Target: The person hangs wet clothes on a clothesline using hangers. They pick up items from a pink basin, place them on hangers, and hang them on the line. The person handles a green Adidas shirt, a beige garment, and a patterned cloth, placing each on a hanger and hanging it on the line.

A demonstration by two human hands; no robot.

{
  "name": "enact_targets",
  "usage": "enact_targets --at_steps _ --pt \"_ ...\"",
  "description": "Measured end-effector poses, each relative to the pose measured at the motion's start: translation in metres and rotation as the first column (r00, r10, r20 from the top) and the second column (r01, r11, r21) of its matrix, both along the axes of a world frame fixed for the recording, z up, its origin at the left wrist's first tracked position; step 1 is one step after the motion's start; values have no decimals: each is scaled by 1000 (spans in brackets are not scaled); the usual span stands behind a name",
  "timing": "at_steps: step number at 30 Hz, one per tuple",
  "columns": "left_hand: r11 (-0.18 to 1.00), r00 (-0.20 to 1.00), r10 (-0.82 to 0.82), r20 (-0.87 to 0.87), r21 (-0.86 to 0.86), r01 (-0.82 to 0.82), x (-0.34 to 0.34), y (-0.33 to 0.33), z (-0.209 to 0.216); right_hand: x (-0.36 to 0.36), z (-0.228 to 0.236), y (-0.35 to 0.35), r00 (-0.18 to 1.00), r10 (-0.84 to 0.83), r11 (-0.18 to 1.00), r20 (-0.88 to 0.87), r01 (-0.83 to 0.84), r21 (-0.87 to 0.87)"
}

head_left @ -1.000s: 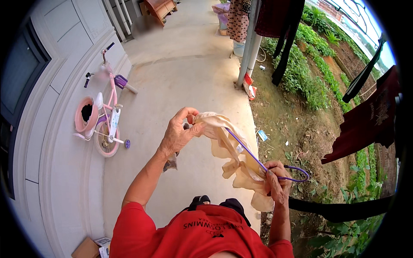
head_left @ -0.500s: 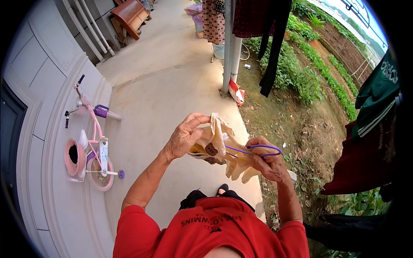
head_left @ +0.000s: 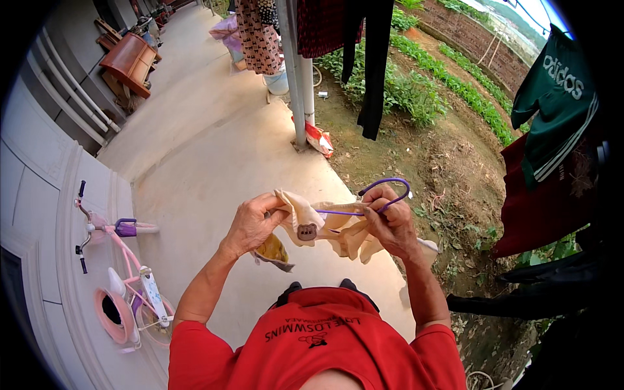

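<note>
A cream-coloured garment [head_left: 351, 239] with a brown bear-shaped patch hangs stretched between my two hands, in front of my red shirt. My left hand [head_left: 255, 224] pinches one edge of the cloth. Closed around the purple hanger [head_left: 404, 190] near its hook is my right hand [head_left: 392, 224], which also grips bunched fabric. Part of the hanger's bar shows along the top of the garment; the rest lies hidden inside the cloth. Below my left hand dangles a yellow and grey piece of cloth [head_left: 273, 250], whose attachment I cannot make out.
A pink child's bicycle [head_left: 133, 273] stands by the wall on the left. Ahead rises a grey metal post [head_left: 292, 78] with a red and white bag [head_left: 318, 138] at its foot. Dark trousers [head_left: 374, 71] and green shorts [head_left: 552, 97] hang to the right, above the garden soil.
The view has turned, so the surroundings sit farther left. My hands have drawn the garment out more levelly, its bear patch now facing up. The hanger's hook has tipped upward.
</note>
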State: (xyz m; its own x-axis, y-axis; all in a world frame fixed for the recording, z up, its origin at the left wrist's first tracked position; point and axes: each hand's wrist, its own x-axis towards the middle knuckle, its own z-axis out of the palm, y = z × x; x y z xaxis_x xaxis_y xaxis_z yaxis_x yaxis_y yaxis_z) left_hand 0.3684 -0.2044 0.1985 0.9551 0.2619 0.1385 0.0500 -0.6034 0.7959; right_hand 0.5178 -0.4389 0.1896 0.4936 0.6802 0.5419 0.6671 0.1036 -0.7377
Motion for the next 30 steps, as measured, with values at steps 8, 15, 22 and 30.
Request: enact_targets --at_steps 8,15,22,30 --pt "995 957 -97 275 2 100 -10 48 -15 -21 -28 -8 610 195 913 -768 173 369" --pt "893 819 -399 412 379 244 -27 63 -27 -39 -34 8 718 -204 973 -666 70 -222" --pt "925 834 -362 416 270 267 -37 76 -27 -65 -107 42 529 94 969 -844 -243 -45" --pt "934 775 -354 523 237 267 -38 61 -13 -72 -94 44 441 65 786 -895 -576 -227"
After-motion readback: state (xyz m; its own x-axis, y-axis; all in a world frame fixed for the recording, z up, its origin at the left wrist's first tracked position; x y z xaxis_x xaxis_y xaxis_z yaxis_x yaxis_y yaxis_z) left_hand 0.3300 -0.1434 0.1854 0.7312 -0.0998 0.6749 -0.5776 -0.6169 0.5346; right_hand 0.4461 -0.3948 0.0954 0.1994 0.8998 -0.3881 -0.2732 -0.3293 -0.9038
